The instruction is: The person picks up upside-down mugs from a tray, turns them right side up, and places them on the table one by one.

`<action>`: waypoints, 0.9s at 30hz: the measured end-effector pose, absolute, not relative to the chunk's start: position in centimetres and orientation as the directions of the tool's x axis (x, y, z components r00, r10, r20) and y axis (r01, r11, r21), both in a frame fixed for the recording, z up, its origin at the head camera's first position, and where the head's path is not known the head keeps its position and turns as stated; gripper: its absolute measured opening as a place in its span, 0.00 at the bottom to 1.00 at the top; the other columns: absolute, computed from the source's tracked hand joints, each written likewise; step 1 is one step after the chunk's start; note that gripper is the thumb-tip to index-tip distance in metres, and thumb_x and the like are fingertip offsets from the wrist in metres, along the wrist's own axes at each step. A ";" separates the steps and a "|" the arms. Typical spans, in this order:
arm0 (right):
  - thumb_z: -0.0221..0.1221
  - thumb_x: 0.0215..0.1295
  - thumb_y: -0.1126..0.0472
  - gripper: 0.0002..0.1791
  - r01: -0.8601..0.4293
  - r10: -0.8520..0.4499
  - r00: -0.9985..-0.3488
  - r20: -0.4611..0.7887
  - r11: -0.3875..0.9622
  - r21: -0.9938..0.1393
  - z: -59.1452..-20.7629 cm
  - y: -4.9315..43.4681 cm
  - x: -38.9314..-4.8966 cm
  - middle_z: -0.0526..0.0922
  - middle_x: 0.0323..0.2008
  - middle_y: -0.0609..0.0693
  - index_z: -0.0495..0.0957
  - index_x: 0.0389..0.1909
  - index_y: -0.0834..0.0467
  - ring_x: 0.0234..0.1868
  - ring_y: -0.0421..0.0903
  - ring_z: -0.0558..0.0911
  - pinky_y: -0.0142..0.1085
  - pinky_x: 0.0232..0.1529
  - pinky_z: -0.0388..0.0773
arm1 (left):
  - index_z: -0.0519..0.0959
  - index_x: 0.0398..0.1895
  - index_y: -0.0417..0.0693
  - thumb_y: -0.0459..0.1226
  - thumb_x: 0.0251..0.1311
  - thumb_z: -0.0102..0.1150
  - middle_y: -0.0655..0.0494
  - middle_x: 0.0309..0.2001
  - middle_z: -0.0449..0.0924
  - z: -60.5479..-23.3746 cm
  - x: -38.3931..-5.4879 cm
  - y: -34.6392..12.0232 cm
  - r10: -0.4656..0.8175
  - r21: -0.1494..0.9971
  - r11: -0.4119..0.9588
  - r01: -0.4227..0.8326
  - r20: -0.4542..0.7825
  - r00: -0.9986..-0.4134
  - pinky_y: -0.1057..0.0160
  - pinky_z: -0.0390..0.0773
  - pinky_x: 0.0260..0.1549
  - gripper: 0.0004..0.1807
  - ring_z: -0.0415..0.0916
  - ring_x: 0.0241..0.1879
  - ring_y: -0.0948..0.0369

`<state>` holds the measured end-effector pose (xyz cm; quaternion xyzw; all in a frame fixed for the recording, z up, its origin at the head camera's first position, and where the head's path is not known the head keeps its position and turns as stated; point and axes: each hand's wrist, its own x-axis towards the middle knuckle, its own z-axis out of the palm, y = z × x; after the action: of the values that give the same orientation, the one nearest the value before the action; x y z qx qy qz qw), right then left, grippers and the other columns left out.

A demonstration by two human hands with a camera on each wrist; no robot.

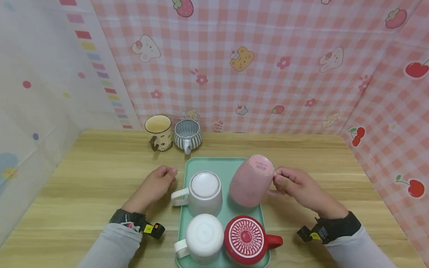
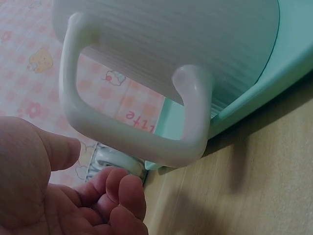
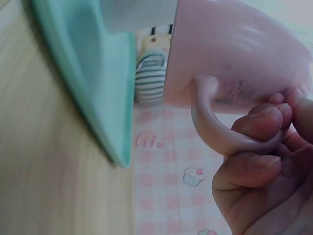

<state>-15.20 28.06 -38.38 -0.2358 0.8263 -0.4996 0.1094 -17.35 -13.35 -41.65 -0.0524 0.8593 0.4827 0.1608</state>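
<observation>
My right hand (image 1: 300, 187) grips the handle of a pink mug (image 1: 246, 183), its fingers curled round it in the right wrist view. The mug is upside down and a little tilted, raised over the back right of a mint-green tray (image 1: 213, 163). Beside the tray's left edge, my left hand (image 1: 156, 183) holds nothing, with its fingers loosely curled. Nearest to it is the handle (image 2: 132, 139) of an upturned white ribbed mug (image 1: 205, 197), apart from the fingers. In front of that mug, a second white mug (image 1: 204, 235) and a red mug (image 1: 246, 239) stand upside down on the tray.
Behind the tray, a cream mug with a brown handle (image 1: 158, 131) and a striped grey-white cup (image 1: 188, 135) stand upright on the wooden table (image 1: 101, 165). A pink checked cloth (image 1: 217, 70) hangs along the table's back, with more cloth at both sides.
</observation>
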 end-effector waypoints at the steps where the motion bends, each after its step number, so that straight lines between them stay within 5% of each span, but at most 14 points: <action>1: 0.47 0.83 0.61 0.13 -0.279 -0.502 -0.862 0.061 0.371 -0.886 -38.2 28.1 -15.1 0.69 0.25 0.49 0.74 0.36 0.60 0.28 0.47 0.72 0.33 0.36 0.82 | 0.76 0.54 0.43 0.55 0.81 0.41 0.46 0.47 0.81 -41.7 -17.3 -13.4 0.067 0.813 0.529 -0.243 -0.325 -0.943 0.58 0.74 0.45 0.25 0.76 0.47 0.52; 7: 0.43 0.85 0.60 0.17 -0.248 -0.521 -0.850 0.083 0.254 -0.935 -36.7 27.9 -14.7 0.69 0.25 0.50 0.72 0.34 0.61 0.27 0.50 0.69 0.38 0.25 0.67 | 0.77 0.55 0.44 0.56 0.80 0.41 0.46 0.47 0.82 -41.7 -17.3 -13.4 0.070 0.810 0.534 -0.242 -0.327 -0.942 0.59 0.75 0.44 0.26 0.77 0.46 0.53; 16: 0.39 0.86 0.58 0.17 -0.003 -0.637 -0.765 0.097 -0.147 -0.989 -35.5 26.6 -14.6 0.68 0.30 0.48 0.73 0.38 0.57 0.32 0.43 0.70 0.32 0.40 0.74 | 0.77 0.55 0.44 0.55 0.81 0.41 0.46 0.48 0.82 -41.9 -17.4 -13.4 0.072 0.810 0.534 -0.243 -0.330 -0.941 0.57 0.75 0.47 0.25 0.77 0.48 0.52; 27: 0.30 0.87 0.56 0.23 0.396 -0.740 -0.632 0.228 -0.562 -0.726 -35.8 23.4 -15.0 0.71 0.33 0.48 0.75 0.47 0.58 0.32 0.44 0.61 0.33 0.38 0.56 | 0.76 0.55 0.45 0.53 0.82 0.40 0.46 0.47 0.81 -42.0 -17.6 -13.4 0.065 0.808 0.531 -0.256 -0.340 -0.938 0.56 0.75 0.48 0.23 0.76 0.48 0.52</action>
<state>-14.96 23.40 -35.80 -0.2651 0.3244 -0.8431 0.3371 -17.64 -13.38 -42.02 -0.0555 0.8589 0.4809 0.1672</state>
